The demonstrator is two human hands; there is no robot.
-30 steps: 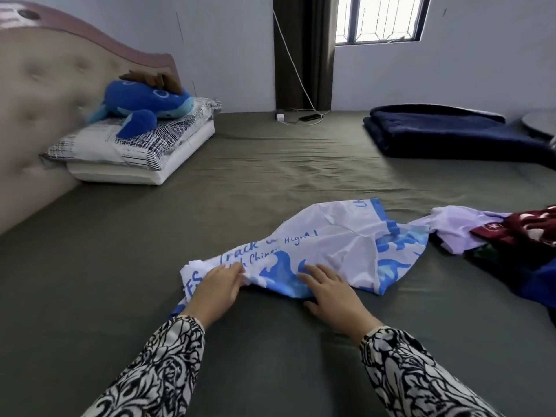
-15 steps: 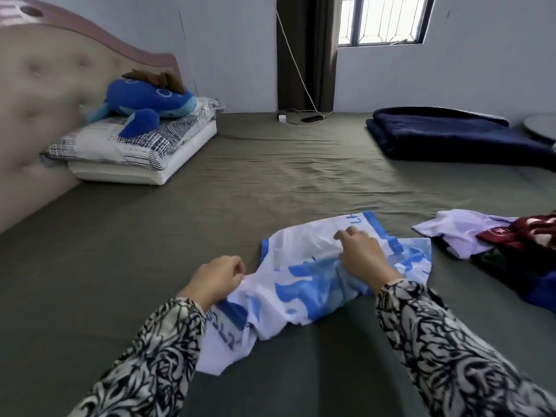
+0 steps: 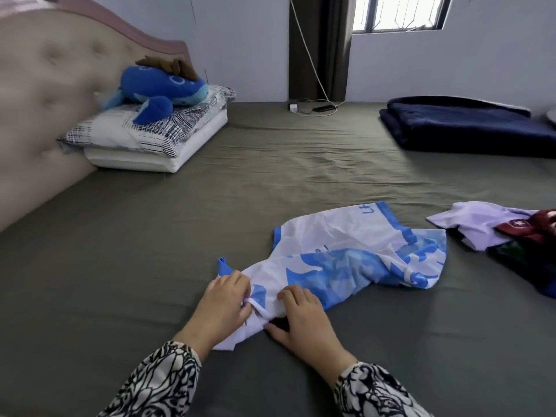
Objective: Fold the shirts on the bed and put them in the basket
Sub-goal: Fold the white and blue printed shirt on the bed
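Here, both hands' fingers [image 3: 237, 284] curled, pinching shirt [image 3: 346, 251] near edge, bed [image 3: 150, 251].

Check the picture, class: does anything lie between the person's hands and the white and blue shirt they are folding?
Nothing does. The left hand and the right hand both already grip the near edge of the white and blue shirt. The basket is out of view.

Open bed sheet [image 3: 120, 266] lies left; a clothes pile [image 3: 517, 236] crowds the right.
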